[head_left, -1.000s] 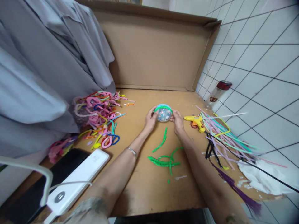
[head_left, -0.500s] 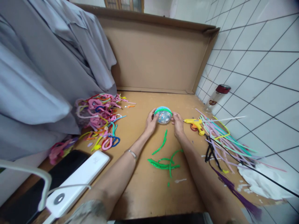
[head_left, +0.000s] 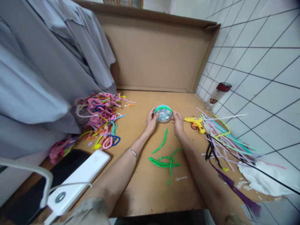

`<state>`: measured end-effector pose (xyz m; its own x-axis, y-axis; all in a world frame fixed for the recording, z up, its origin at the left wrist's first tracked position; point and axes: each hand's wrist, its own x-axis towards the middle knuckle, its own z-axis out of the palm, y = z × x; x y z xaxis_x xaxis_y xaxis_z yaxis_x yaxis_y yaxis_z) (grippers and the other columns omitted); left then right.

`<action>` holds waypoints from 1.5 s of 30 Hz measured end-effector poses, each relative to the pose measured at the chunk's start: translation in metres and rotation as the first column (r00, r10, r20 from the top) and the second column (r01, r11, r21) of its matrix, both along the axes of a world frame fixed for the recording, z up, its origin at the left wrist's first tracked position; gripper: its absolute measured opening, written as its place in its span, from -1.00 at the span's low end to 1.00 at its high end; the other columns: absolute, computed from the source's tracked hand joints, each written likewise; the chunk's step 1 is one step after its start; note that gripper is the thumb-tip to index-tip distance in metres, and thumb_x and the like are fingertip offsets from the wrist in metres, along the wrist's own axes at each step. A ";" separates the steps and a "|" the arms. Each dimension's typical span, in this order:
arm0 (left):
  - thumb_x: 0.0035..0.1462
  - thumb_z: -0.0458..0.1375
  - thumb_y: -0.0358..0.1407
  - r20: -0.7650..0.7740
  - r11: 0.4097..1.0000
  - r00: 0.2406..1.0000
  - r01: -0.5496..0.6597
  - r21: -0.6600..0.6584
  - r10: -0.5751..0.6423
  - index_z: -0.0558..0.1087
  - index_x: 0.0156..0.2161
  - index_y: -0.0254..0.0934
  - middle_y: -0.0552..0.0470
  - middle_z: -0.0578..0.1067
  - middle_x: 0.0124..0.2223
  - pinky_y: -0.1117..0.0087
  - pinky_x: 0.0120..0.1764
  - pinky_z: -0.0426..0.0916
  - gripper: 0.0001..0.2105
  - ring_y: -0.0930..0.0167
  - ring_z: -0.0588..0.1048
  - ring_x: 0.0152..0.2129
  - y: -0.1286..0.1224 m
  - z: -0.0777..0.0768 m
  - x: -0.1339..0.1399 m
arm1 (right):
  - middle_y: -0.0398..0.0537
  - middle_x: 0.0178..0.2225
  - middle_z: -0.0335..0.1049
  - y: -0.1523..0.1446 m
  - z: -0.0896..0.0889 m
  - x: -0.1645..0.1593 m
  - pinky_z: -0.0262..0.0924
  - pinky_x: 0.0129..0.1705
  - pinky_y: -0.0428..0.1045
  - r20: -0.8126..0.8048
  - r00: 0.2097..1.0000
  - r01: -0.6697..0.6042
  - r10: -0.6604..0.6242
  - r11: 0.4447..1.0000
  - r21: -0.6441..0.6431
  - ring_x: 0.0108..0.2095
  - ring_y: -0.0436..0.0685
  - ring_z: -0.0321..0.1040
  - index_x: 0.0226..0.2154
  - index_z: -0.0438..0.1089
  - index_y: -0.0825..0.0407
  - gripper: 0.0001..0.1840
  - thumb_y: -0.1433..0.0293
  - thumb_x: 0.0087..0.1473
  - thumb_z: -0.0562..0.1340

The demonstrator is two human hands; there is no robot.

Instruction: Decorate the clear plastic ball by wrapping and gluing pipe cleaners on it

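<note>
Between my hands, above the brown tabletop, is a clear round ball with small coloured specks and a light-blue upper part. A green pipe cleaner strip curves across its upper side. My left hand grips the ball's left side, thumb at the front. At the right edge, my right hand has its fingers closed where the strip's end reaches; the exact pinch is partly hidden. Closer to me lie a loose green piece and several crossed green pipe cleaners.
A yellow glue gun lies right of my hand, beside many pastel pipe cleaners and a capped jar. Tangled pink pipe cleaners are at left, with a white power bank nearer. A cardboard wall stands behind.
The view has tilted slightly, shifting the ball and hands a little up in the picture. Both hands stay at the ball, which appears slightly turned, with the green strip still across its upper side.
</note>
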<state>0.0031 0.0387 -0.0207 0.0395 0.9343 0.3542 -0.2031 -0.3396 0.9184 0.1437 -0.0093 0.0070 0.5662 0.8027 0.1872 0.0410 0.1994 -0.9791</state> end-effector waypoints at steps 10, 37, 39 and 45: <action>0.09 0.21 0.03 -0.004 1.000 1.000 -0.010 0.010 0.010 0.39 0.13 -0.20 -0.16 0.40 0.21 0.12 0.23 0.23 -0.44 0.21 0.38 0.15 0.003 -0.003 0.001 | -0.03 -0.16 0.53 0.004 -0.005 0.003 0.28 -0.20 0.00 -0.014 1.000 -0.008 0.008 1.000 -0.014 -0.20 0.13 0.39 -0.18 0.49 -0.01 -0.45 -0.06 -0.03 0.17; 0.00 0.26 -0.14 0.015 0.993 0.993 0.114 0.007 -0.114 0.31 0.09 -0.17 -0.09 0.44 0.13 0.17 0.15 0.30 -0.47 0.26 0.43 0.05 -0.007 0.007 0.002 | 0.00 -0.02 0.49 -0.001 -0.002 0.004 0.25 -0.07 0.06 0.029 1.000 0.011 -0.011 1.000 0.017 -0.03 0.19 0.35 -0.12 0.47 -0.03 -0.45 -0.04 0.00 0.13; 0.00 0.28 -0.09 0.004 0.992 0.992 0.129 -0.005 -0.129 0.31 0.12 -0.18 -0.12 0.43 0.15 0.16 0.15 0.31 -0.42 0.25 0.44 0.06 -0.010 0.009 0.002 | 0.01 -0.02 0.49 -0.002 -0.001 0.004 0.26 -0.08 0.07 0.053 0.999 -0.011 0.010 1.000 0.012 -0.03 0.20 0.35 -0.11 0.47 -0.03 -0.43 -0.05 0.01 0.12; -0.21 0.44 -0.06 -0.085 0.995 0.992 0.097 0.017 -0.095 0.29 0.16 -0.20 -0.20 0.35 0.22 0.12 0.15 0.31 -0.20 0.16 0.39 0.12 -0.011 0.009 0.004 | 0.02 -0.06 0.51 -0.005 0.002 0.001 0.28 -0.19 0.02 0.060 0.998 -0.021 0.020 1.000 0.009 -0.10 0.18 0.38 -0.13 0.48 -0.01 -0.40 -0.08 0.00 0.10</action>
